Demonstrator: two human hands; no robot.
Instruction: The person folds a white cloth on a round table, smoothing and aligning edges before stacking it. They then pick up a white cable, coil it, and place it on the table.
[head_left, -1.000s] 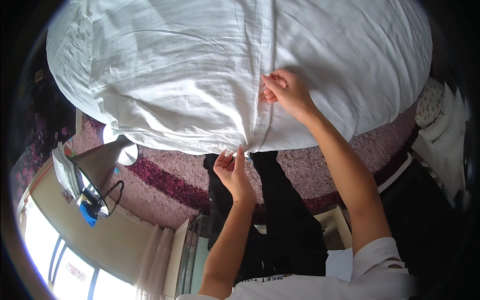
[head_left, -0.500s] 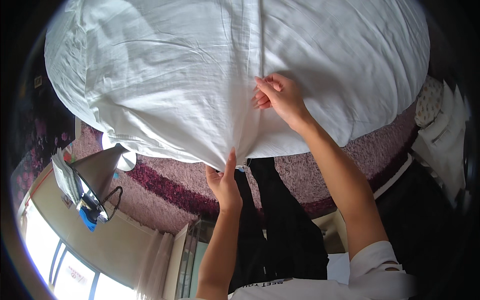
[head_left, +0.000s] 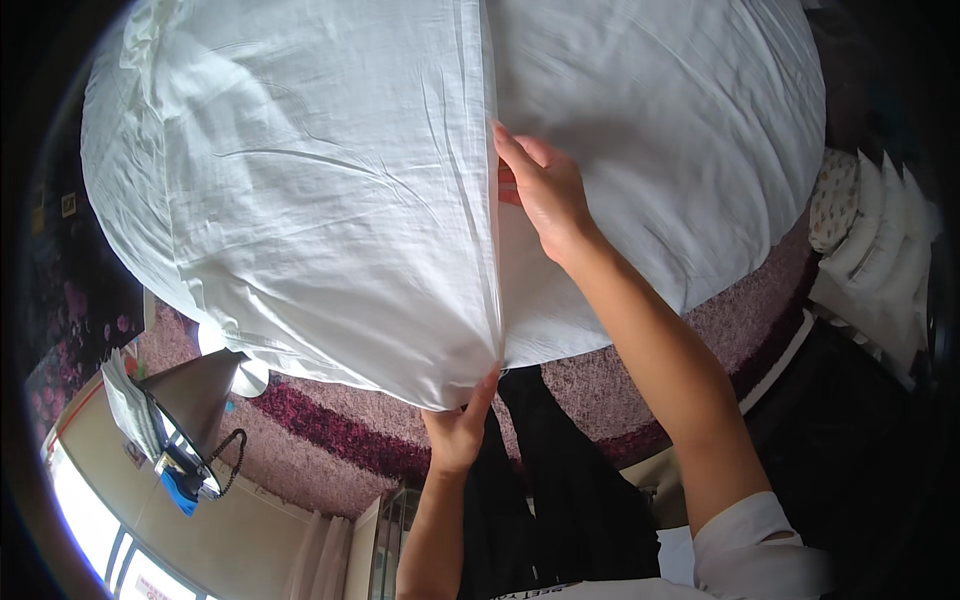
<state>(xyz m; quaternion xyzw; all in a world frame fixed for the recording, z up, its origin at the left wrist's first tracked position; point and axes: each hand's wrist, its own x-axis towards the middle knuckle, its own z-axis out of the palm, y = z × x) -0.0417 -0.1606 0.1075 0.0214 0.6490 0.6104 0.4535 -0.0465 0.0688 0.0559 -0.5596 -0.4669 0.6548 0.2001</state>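
Note:
A large white bed sheet or cover (head_left: 330, 240) lies spread in front of me, with a loose layer whose edge runs down the middle toward me. My left hand (head_left: 458, 430) is closed on the gathered near corner of this layer, thumb on top and fingers underneath. Further up the same edge, my right hand (head_left: 545, 195) reaches in from the right. Its thumb and fingers are apart, and the fingertips are partly hidden behind the edge of the cloth.
A patterned purple rug (head_left: 330, 425) borders the sheet's near side. At the left stands a dark cone-shaped lamp (head_left: 195, 395) with papers and a blue item by it. White pillows or folded bedding (head_left: 880, 235) lie at the far right.
My left hand has drawn the cloth corner nearer and slightly right, pulling its edge straighter. My right hand has shifted slightly left, its fingertips now passing behind that edge.

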